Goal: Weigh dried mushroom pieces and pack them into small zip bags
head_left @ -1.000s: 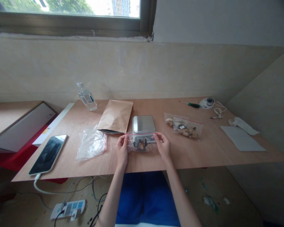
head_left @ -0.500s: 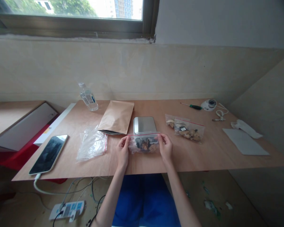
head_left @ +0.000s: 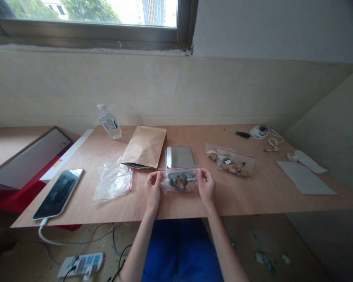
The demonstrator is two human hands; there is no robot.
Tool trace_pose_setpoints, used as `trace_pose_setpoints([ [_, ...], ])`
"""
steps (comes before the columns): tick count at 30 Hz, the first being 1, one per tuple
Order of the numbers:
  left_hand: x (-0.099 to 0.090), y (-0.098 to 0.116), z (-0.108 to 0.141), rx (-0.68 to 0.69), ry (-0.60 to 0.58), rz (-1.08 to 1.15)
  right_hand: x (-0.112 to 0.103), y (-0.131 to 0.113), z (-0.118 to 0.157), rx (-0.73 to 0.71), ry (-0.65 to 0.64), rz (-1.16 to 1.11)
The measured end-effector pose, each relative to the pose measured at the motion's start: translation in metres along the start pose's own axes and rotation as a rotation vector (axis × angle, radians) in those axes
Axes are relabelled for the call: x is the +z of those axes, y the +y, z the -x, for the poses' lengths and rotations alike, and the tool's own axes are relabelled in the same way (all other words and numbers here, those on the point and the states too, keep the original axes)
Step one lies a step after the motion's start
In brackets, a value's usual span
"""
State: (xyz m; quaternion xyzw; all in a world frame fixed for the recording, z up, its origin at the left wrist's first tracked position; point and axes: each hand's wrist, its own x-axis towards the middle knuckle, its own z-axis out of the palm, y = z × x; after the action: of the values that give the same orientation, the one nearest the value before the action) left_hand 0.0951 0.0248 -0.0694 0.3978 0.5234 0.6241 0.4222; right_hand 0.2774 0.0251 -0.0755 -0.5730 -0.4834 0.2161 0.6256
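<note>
Zip-top bag [head_left: 179, 183] of dried dark and tan pieces between hands, over worktop [head_left: 254, 192]. Left hand [head_left: 152, 188] and right hand [head_left: 206, 186] each pinch one end of red-striped top edge. Steel scale [head_left: 179, 156] just behind bag. Second filled bag [head_left: 230, 163] to right, small black label unreadable. Crumpled clear bag [head_left: 113, 181] to left, kraft envelope [head_left: 143, 147] behind it, phone [head_left: 58, 194] further left.

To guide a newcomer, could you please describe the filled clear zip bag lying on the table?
On the light wood table below the window, find the flat steel scale. Just right of it lies a clear, red-edged zip bag of pale and dark chunks. Unlike the bag between the left hand and right hand, it lies untouched.
</note>
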Motion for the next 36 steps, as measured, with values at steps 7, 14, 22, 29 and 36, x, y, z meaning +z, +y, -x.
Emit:
trace_pose_setpoints([
  [7, 0.002, 0.007, 0.004, 0.063, 0.010, -0.036, 0.001, 0.000, 0.000, 0.019, 0.015, -0.055],
  [14, 0.002, 0.012, 0.004, 0.002, -0.129, 0.084, 0.000, -0.006, 0.000, 0.157, -0.079, -0.127],
  [22, 0.002, 0.009, 0.003, 0.001, -0.148, 0.065, 0.001, -0.007, 0.001, 0.112, -0.044, -0.132],
  [29, 0.003, 0.010, 0.004, -0.050, -0.116, 0.057, 0.000, -0.002, 0.002, 0.108, -0.039, -0.090],
  [36, 0.003, 0.007, 0.004, -0.078, -0.091, 0.076, 0.000, -0.001, 0.003, 0.100, -0.046, -0.080],
])
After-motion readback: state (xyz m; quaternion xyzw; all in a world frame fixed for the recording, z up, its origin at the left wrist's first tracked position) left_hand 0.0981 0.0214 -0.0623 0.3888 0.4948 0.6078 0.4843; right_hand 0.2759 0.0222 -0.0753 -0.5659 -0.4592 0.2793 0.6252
